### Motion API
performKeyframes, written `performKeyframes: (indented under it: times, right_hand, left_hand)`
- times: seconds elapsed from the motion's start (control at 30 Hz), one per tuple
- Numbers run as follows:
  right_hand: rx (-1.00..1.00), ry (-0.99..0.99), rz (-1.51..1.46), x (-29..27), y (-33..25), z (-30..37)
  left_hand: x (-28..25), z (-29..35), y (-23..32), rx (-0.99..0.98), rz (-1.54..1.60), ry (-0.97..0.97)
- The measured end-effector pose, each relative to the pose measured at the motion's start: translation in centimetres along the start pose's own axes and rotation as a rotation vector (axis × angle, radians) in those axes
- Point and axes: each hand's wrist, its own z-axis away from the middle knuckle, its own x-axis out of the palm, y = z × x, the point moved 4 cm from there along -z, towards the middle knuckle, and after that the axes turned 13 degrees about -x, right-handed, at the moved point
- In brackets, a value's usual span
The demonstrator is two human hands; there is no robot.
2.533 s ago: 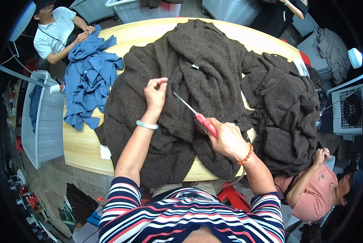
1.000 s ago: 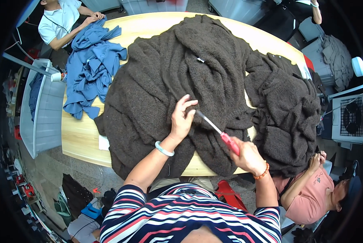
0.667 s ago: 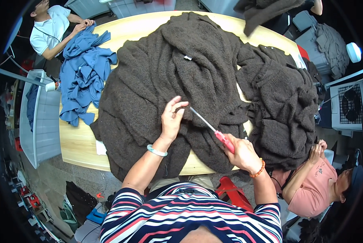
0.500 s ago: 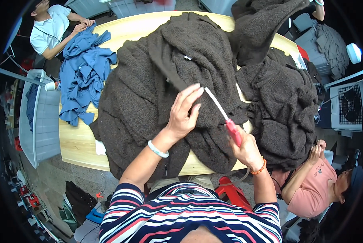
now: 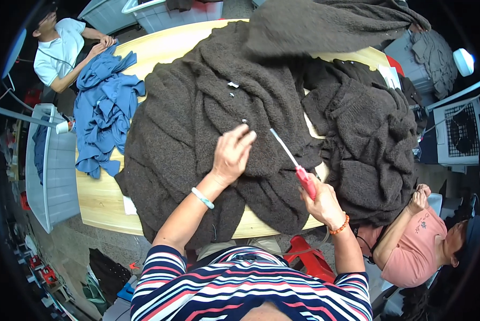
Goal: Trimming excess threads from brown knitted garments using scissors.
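Observation:
Over a large pile of dark brown nubbly knit cloth point(image 5: 176, 134), my left hand point(image 5: 232, 155) hovers low or touches; I cannot tell which. Its fingers are stretched forward, slightly blurred, with nothing seen between them. My right hand point(image 5: 326, 206) is wrapped round the red handle of an air blow gun point(image 5: 306, 182), its long thin pale nozzle pointing up and left over the cloth. Below my right wrist runs a thin hose point(image 5: 309, 249). Small white tags point(image 5: 233, 84) show on the pile. A blurred brown knit piece point(image 5: 309, 29) hangs in the air above the far side.
Another brown knit heap point(image 5: 374, 144) covers the table's right. Blue garments point(image 5: 106, 101) lie at the left, handled by a person in white point(image 5: 63, 48). A person in pink point(image 5: 411, 241) sits at the right. Grey bins point(image 5: 52, 176) and a red stool point(image 5: 307, 257) surround the wooden table point(image 5: 103, 206).
The far brown piece has swung left over the pile. My left hand has drawn back left and down, and the blow gun has lowered slightly. A cloth fold near my left fingers has flattened.

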Motion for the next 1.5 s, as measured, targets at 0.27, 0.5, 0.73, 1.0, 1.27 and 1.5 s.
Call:
performKeyframes:
  times: [0.27,0.5,0.73,1.0,1.27,1.5]
  right_hand:
    - [-0.02,-0.264,0.164,1.2,-1.5,-0.5]
    - [-0.107,-0.124,0.189,0.4,-1.8,-3.5]
    - [-0.185,-0.156,0.218,0.5,-3.2,-7.5]
    - [-0.133,-0.372,-0.181,5.2,-2.1,-6.1]
    - [-0.13,-0.156,-0.776,12.2,-0.4,-13.1]
    - [0.058,0.176,-0.442,4.6,5.3,-13.4]
  left_hand:
    - [2.6,0.1,-4.1,-0.077,-0.021,-0.16]
    - [2.5,1.6,-4.2,-0.072,-0.018,-0.219]
    - [1.7,1.7,-3.6,-0.034,-0.04,-0.268]
    - [-5.1,3.5,-6.6,-0.204,-0.403,-0.08]
    - [-17.6,-0.2,-7.5,-0.892,1.01,0.532]
    - [-38.3,8.9,-17.8,-0.649,0.985,0.89]
